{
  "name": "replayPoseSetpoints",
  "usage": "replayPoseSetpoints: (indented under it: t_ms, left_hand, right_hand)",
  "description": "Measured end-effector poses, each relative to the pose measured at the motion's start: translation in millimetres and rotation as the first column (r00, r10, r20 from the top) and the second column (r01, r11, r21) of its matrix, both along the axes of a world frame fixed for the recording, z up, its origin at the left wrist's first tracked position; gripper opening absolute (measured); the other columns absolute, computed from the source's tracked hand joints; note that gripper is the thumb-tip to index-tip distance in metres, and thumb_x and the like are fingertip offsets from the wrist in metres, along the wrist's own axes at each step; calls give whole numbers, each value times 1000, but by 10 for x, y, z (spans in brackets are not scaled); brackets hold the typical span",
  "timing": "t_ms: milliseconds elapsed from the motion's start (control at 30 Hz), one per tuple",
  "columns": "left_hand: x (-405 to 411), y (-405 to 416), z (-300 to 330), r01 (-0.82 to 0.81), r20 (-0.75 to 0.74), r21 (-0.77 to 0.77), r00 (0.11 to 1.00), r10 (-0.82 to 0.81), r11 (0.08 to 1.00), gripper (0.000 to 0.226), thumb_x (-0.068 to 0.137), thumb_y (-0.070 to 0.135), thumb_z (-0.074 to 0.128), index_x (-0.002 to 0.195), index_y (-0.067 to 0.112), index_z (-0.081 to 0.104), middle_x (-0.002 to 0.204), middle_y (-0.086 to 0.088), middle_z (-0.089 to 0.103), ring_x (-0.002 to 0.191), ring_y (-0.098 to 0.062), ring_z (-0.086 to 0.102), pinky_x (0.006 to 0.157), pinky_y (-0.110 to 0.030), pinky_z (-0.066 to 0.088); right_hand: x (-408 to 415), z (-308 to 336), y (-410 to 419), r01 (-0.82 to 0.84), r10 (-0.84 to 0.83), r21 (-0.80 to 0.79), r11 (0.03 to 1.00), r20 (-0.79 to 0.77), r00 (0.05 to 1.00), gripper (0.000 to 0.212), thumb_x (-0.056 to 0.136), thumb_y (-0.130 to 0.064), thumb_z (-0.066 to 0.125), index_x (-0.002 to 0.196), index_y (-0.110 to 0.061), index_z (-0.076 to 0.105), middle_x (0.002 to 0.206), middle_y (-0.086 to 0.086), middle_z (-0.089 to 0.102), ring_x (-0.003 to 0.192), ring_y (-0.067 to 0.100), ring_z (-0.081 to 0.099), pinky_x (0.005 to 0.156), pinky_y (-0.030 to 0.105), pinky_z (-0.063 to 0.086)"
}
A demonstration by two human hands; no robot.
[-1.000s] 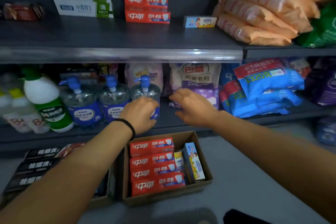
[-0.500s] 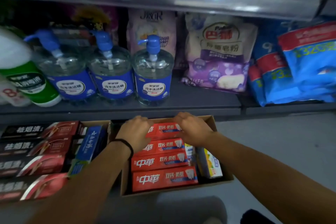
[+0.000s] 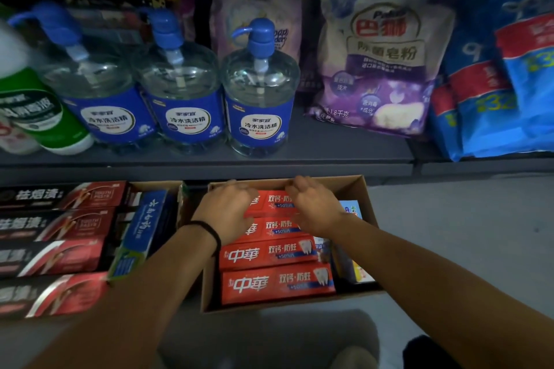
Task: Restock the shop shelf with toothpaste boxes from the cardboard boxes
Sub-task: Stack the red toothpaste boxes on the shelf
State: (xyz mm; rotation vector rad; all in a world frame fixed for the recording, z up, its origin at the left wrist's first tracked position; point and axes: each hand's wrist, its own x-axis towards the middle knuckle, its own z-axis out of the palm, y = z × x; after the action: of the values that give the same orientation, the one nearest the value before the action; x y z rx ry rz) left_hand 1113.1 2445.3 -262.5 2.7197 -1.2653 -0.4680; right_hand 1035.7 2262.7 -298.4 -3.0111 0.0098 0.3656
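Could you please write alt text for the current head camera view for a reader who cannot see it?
Both hands, left hand and right hand, rest on the rearmost red toothpaste box in an open cardboard box on the floor. Above, a shelf holds three blue-pump detergent bottles.

A shop: a grey shelf (image 3: 344, 156) stocked with rows of identical pump bottles (image 3: 260, 99) and detergent bags (image 3: 380, 69).

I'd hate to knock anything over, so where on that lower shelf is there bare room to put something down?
Bare shelf shows in front of the purple soap powder bag, between the rightmost pump bottle and the blue packs. The left side is crowded: three pump bottles stand close together beside a green bottle.
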Motion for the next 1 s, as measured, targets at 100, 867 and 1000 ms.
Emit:
replayPoseSetpoints:
  t_ms: [100,867,1000]
  left_hand:
    - [11,43,15,-5,5,-17,1000,5,1000,39,85,29,62,122,21,56,125,3,56,116,-17,48,92,-35,47]
    - [-602,0,-19,180,-113,219,981,-158,959,35,85,28,63,119,19,59,122,-4,60,111,-23,56,93,-39,49]
    - [-686,-103,-223,214,-268,302,954,-133,929,44,84,33,67,124,16,57,125,-7,58,113,-25,56,96,-37,47]
  right_hand:
    - [7,6,17,-1,2,-17,1000,28,1000,53,88,-34,64,134,-12,47,133,7,45,122,21,42,107,34,36]
    - [-457,852,-535,207,-203,-156,966,44,978,53,83,-40,69,119,-8,47,117,11,59,103,31,62,81,39,48]
    - [-531,871,-619,212,-204,-156,965,61,977,57,80,-45,72,117,-9,47,115,10,60,99,29,62,80,39,52]
